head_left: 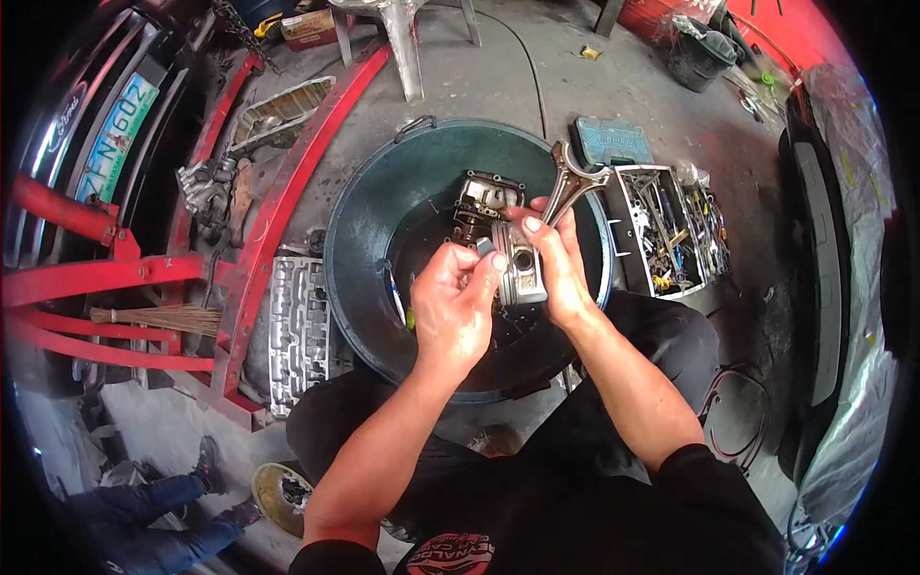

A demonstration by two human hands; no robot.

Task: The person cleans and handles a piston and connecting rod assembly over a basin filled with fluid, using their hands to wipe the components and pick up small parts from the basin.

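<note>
Over a large dark tub (350,182), my right hand (563,264) grips a metal piston (529,286) with its connecting rod (569,184) pointing up and to the right. The rod's forked big end is uncapped. My left hand (450,302) is closed in a pinch, with its thumb at the piston's ringed side. A small flat grey piece (485,247) shows between its fingertips; its exact kind cannot be made out. Further inside the tub lies a metal engine part (491,192) above dark liquid. Wet sheen covers my left hand.
To the right stand a tray of tools (661,235) and a teal case (613,141). A cylinder head (298,326) lies left of the tub, beside a red steel frame (287,187). A stool (402,43) stands beyond. Another person's legs (163,503) show lower left.
</note>
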